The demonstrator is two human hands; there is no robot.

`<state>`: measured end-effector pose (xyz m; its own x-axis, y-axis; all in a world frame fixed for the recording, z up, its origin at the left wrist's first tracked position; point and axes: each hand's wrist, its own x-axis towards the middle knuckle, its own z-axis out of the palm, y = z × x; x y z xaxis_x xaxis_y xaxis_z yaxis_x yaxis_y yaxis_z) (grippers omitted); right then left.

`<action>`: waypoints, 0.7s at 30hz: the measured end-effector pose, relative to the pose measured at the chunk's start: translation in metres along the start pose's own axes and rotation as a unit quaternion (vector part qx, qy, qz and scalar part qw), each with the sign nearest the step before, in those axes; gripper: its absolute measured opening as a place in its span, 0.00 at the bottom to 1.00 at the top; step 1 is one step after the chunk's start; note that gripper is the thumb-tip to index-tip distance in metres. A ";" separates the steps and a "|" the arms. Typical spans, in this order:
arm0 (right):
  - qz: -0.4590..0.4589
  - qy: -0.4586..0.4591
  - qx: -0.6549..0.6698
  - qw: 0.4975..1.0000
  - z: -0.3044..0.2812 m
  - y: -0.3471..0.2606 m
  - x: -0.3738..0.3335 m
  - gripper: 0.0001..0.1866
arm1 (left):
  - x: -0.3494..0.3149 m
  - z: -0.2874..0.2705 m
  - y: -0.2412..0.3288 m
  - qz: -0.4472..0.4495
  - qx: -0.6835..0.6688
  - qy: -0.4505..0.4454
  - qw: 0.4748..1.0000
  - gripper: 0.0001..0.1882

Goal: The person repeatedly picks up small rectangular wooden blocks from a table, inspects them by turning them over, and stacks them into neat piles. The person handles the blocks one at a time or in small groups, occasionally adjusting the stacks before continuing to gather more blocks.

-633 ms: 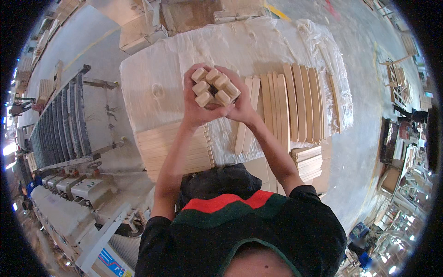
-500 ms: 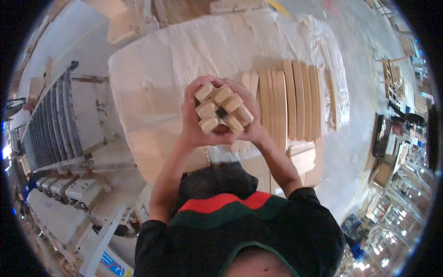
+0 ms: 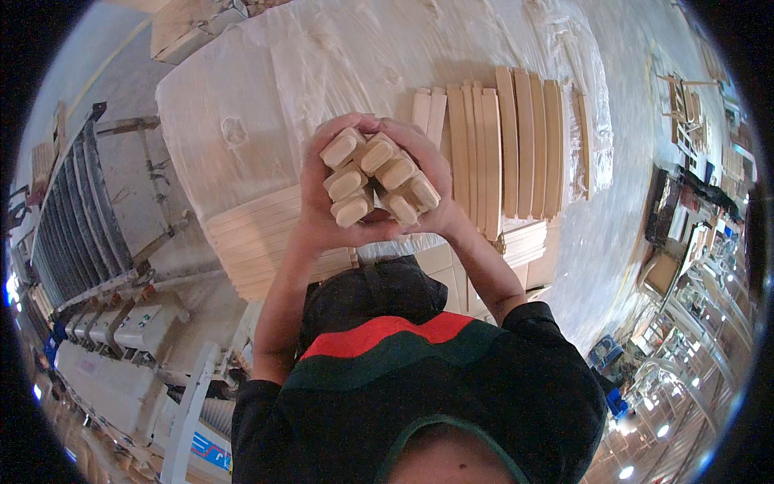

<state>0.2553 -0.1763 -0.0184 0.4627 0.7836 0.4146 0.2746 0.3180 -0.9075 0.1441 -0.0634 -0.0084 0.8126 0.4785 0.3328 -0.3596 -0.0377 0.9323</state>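
Observation:
A bundle of pale wooden slats (image 3: 377, 156) with rounded ends is held upright between my two hands. Several slat ends face up, with a dark gap showing among them. My left hand (image 3: 315, 202) wraps the bundle's left side, and my right hand (image 3: 436, 169) closes round its right side. The hands meet at the far side of the bundle, and their lower parts are partly hidden. Beneath, more wooden slats (image 3: 474, 161) lie side by side on a plastic-wrapped stack (image 3: 234, 81), to the right of my hands.
Another row of slats (image 3: 262, 234) lies on the wrapped stack's near left part. A dark ribbed rack (image 3: 85, 214) and grey machine housings (image 3: 121, 331) stand at left. A cardboard box (image 3: 189, 28) is at the far left; wooden frames (image 3: 685, 105) stand at far right.
The bundle and both hands sit slightly higher and further left in the picture, and the slat ends look more level and larger. The background has shifted up and left too. My grip stays closed.

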 end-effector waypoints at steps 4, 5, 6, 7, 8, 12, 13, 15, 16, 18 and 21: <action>-0.005 0.001 0.004 1.000 -0.002 0.002 -0.001 0.44 | 0.001 -0.001 -0.002 0.030 0.031 -0.015 0.999 0.60; -0.006 -0.001 0.000 1.000 -0.003 0.002 -0.001 0.44 | 0.001 0.001 -0.002 0.045 0.046 -0.004 0.998 0.60; -0.006 -0.003 -0.005 1.000 -0.004 0.002 -0.001 0.44 | 0.003 0.004 -0.002 0.062 0.060 0.006 0.996 0.60; -0.003 -0.007 -0.012 1.000 -0.004 0.002 -0.002 0.44 | 0.004 0.006 0.000 0.078 0.074 0.016 0.994 0.61; 0.000 -0.010 -0.018 1.000 -0.005 0.003 -0.002 0.44 | 0.006 0.008 0.004 0.097 0.097 0.025 0.990 0.61; 0.000 -0.016 -0.040 0.999 -0.004 0.000 -0.003 0.45 | 0.011 0.007 0.011 0.150 0.170 0.031 0.973 0.62; 0.000 -0.012 -0.037 0.999 -0.004 0.000 -0.003 0.46 | 0.012 0.007 0.013 0.158 0.173 0.029 0.972 0.63; -0.002 -0.004 -0.030 1.000 -0.003 0.002 -0.005 0.46 | 0.015 0.011 0.018 0.171 0.166 0.030 0.971 0.63; 0.013 -0.006 -0.020 1.000 -0.003 0.000 -0.004 0.46 | 0.016 0.014 0.021 0.179 0.157 0.033 0.971 0.64; 0.043 -0.010 0.000 0.999 -0.003 -0.009 -0.004 0.47 | 0.014 0.015 0.025 0.156 0.140 0.032 0.977 0.63; -0.030 0.070 -0.048 0.996 0.007 -0.016 -0.007 0.49 | 0.010 0.013 0.027 0.062 0.040 0.068 0.995 0.59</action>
<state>0.2412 -0.1831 -0.0073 0.5543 0.6802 0.4796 0.3811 0.3049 -0.8728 0.1485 -0.0711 0.0222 0.6925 0.5806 0.4282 -0.4112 -0.1699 0.8956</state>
